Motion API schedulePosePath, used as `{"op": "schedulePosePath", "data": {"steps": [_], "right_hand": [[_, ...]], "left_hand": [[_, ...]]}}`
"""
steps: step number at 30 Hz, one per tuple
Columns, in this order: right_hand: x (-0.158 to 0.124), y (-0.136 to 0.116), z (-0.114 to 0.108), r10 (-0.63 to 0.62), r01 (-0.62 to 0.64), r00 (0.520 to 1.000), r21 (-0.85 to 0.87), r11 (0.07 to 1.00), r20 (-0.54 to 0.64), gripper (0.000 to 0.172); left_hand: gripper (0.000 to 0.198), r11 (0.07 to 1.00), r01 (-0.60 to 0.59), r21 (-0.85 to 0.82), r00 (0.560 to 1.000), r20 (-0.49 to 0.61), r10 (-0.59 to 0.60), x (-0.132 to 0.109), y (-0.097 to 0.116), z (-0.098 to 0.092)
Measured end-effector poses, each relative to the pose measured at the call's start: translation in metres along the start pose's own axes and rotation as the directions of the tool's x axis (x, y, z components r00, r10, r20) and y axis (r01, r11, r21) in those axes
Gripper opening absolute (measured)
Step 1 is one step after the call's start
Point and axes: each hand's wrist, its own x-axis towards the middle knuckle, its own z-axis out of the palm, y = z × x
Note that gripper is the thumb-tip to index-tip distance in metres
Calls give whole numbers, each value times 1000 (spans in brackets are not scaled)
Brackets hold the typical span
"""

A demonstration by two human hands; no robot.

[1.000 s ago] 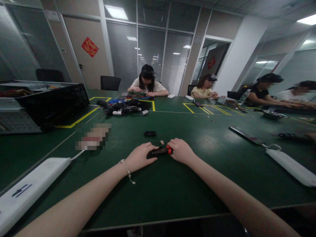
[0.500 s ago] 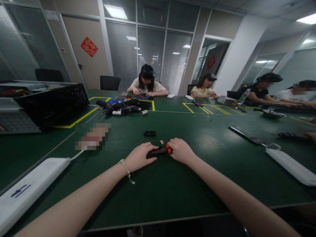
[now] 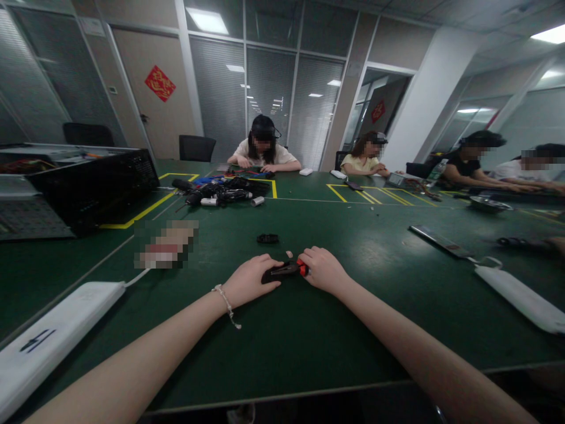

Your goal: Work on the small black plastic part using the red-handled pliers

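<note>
My left hand (image 3: 251,280) has its thumb and fingers closed around a dark, flat piece (image 3: 270,275) whose kind I cannot make out. A braided bracelet circles that wrist. My right hand (image 3: 324,270) is wrapped around the red handles of a pair of pliers (image 3: 302,267). The pliers' dark jaws point left and lie against the dark piece; how they grip it is hard to see. Just beyond the pliers rests a small pale fragment (image 3: 289,254). Farther off lies a small black part (image 3: 268,238).
An open computer case (image 3: 115,188) stands at the left. A tangle of cables with a black drill (image 3: 203,191) lies beyond my hands. White power banks (image 3: 66,335) (image 3: 516,297) flank my forearms, cabled to a blurred-out item and a phone (image 3: 436,240). Several people sit around the green table (image 3: 344,347).
</note>
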Motion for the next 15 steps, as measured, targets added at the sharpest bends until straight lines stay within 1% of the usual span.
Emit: {"op": "schedulePosePath", "data": {"steps": [6,15], "right_hand": [[1,0,1,8,-8,1000,-17,1000,5,16],[0,0,0,-1,2,1000,10,1000,-16,16]], "left_hand": [[40,1000,-16,-8,1000,-9,15,0,-1,1],[39,1000,3,-14,1000,-1,-3,0,-1,1]]}}
